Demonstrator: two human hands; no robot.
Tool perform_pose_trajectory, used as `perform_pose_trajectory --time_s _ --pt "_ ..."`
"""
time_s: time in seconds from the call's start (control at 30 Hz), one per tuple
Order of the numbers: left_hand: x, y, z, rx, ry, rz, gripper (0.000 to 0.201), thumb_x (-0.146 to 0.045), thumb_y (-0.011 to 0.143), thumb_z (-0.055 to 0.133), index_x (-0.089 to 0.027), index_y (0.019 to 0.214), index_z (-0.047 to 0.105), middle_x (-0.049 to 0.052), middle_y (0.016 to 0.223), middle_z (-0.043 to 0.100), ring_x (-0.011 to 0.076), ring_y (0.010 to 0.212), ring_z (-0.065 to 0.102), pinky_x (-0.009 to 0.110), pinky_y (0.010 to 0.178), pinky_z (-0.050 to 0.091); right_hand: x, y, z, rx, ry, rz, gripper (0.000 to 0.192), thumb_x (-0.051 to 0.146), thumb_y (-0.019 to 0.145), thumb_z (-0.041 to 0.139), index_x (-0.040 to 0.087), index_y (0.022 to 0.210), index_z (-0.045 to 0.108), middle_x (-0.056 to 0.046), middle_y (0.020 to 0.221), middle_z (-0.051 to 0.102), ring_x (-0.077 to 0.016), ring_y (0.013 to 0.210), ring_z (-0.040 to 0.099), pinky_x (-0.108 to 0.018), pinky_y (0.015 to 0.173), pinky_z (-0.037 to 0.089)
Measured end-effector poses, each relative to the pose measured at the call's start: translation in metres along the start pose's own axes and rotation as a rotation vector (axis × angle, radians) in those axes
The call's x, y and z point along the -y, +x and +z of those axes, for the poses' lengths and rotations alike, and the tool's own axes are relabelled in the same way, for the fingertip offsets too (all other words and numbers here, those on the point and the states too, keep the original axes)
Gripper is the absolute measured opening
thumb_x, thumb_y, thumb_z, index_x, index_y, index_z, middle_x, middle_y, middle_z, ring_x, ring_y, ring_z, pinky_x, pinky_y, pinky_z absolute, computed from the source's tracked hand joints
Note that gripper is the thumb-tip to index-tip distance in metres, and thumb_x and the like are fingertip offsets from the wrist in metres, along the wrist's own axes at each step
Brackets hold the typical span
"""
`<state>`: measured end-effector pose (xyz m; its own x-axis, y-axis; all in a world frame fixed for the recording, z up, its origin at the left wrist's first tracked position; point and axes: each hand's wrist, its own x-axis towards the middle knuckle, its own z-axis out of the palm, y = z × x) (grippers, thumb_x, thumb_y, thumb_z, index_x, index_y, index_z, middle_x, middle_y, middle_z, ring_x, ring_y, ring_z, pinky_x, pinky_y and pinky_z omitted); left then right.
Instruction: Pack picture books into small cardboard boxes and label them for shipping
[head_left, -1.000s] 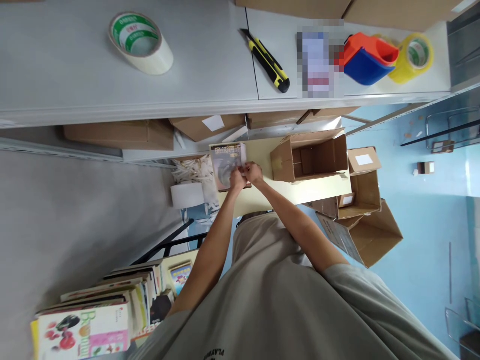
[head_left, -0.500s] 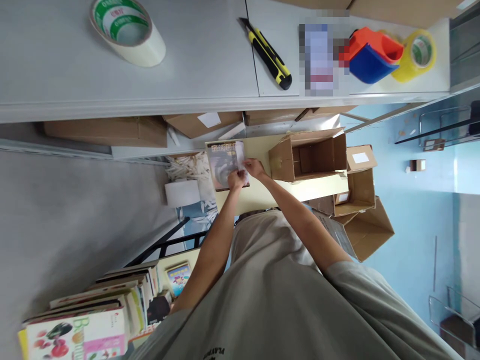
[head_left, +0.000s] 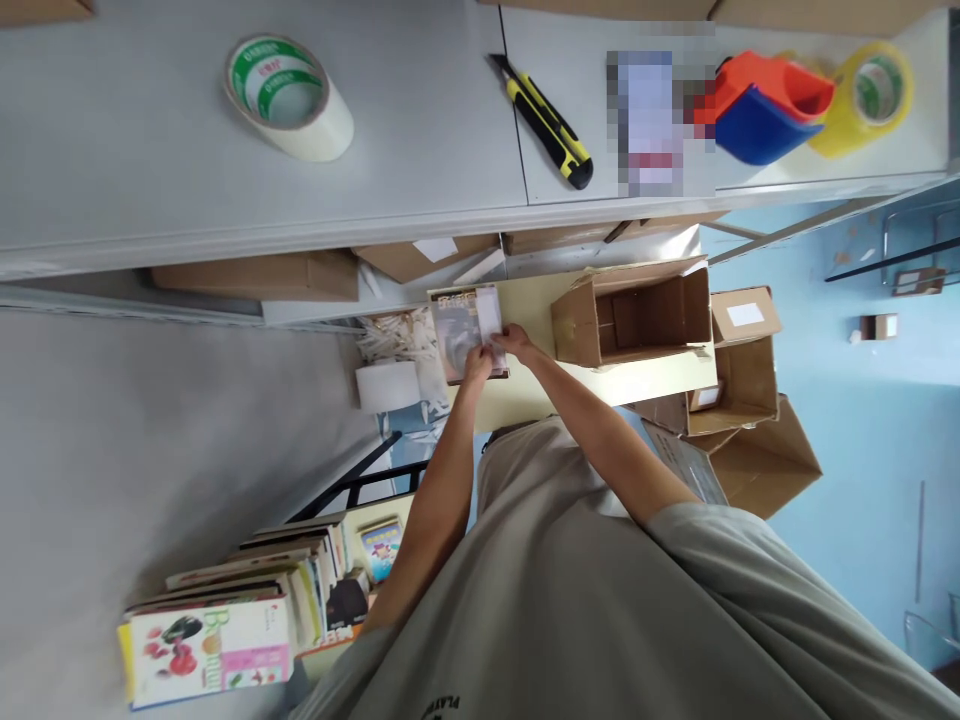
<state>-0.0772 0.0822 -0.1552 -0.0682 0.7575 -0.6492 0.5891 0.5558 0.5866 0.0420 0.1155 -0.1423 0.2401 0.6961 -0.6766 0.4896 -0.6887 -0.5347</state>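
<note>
A book with a greyish picture cover and large lettering along its far edge lies on the pale yellow tabletop. Over its right part is a pale, thin sheet, paper or plastic, I cannot tell which. My left hand rests at the book's near side, fingers closed at the sheet's lower end. From the right, my right hand pinches the sheet's right edge. The two hands' fingertips almost meet. An open cardboard box stands just right of my right hand.
On the grey shelf in front lie a tape roll, a utility knife, an orange-blue tape dispenser and yellow tape. White rolled scraps and a white roll are left. Stacked books stand lower left; cartons right.
The whole view has shifted slightly, so things appear further right. Both hands stay at the pale sheet on the book, with only a small shift of the fingers.
</note>
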Motion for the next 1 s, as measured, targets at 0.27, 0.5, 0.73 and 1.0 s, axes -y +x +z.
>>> perform_pose_trajectory --time_s 0.27,0.5,0.73,1.0 --pt "-0.019 -0.055 -0.047 -0.122 0.175 0.049 0.029 -0.031 0.111 0.068 -0.017 0.134 0.078 0.023 0.129 0.087 0.0427 0.137 0.081 0.052 0.119 0.061 0.019 -0.068 -0.033 0.012 -0.064 -0.155 0.008 0.026 0.102 0.083 0.022 0.101 0.076 -0.006 0.108 0.086 -0.0228 0.103 0.078 -0.028 0.091 0.055" --pt "-0.120 -0.160 -0.102 -0.366 0.407 0.706 0.129 -0.057 0.086 0.102 -0.032 0.190 0.030 0.019 0.202 0.022 0.0543 0.190 0.000 0.087 0.148 0.019 0.010 -0.164 -0.159 -0.042 -0.227 -0.605 0.019 0.036 0.109 0.082 0.027 0.125 0.078 -0.004 0.106 0.089 -0.0310 0.097 0.085 -0.034 0.085 0.056" --pt "-0.266 -0.258 -0.104 -0.163 0.527 1.057 0.050 -0.054 0.122 0.057 -0.045 0.172 0.061 -0.004 0.173 0.065 0.0387 0.183 0.041 0.079 0.153 0.012 -0.009 -0.165 -0.335 -0.318 -0.372 -0.944 0.041 0.064 0.119 0.068 0.026 0.129 0.080 -0.004 0.110 0.088 -0.0340 0.110 0.087 -0.045 0.100 0.068" --pt "-0.284 -0.140 -0.012 -0.176 0.372 0.859 0.050 -0.056 0.122 0.047 -0.021 0.141 0.078 0.007 0.138 0.067 0.0515 0.168 0.057 0.084 0.124 0.054 -0.041 -0.073 -0.439 -0.383 -0.569 -1.072 0.064 0.059 0.132 0.032 0.017 0.128 0.080 -0.004 0.121 0.086 -0.0298 0.123 0.086 -0.050 0.109 0.066"
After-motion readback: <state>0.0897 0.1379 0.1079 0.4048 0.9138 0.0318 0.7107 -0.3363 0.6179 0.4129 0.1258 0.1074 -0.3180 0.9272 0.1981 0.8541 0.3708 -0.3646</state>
